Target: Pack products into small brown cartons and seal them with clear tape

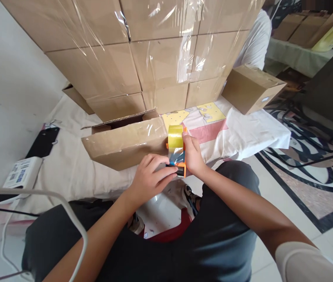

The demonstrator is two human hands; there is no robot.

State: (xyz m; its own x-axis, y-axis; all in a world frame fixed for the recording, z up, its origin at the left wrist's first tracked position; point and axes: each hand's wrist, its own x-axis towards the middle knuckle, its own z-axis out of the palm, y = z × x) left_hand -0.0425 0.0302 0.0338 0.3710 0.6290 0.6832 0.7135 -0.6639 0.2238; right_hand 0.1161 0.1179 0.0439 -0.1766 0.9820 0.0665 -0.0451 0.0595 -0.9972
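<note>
A tape dispenser (pixel 181 170) with an orange and blue frame carries a wide roll of yellow-looking clear packing tape (pixel 175 136). My right hand (pixel 194 153) is wrapped round its right side and holds it upright over the table's front edge. At the lower, black toothed end, the fingers of my left hand (pixel 151 176) press in from the left; whether they pinch the tape's loose end is too small to tell. Just left of the dispenser sits a cardboard box (pixel 128 143), its top partly open toward the stack and shiny tape along its upper front.
Tall cardboard boxes in clear wrap (pixel 163 58) stand behind. At right, a closed box (pixel 252 89) sits near a person's white sleeve (pixel 257 43). A black phone (pixel 43 141), a white package (pixel 22 176) and a grey cable (pixel 51 192) lie left. A dark chair (pixel 330 90) stands right.
</note>
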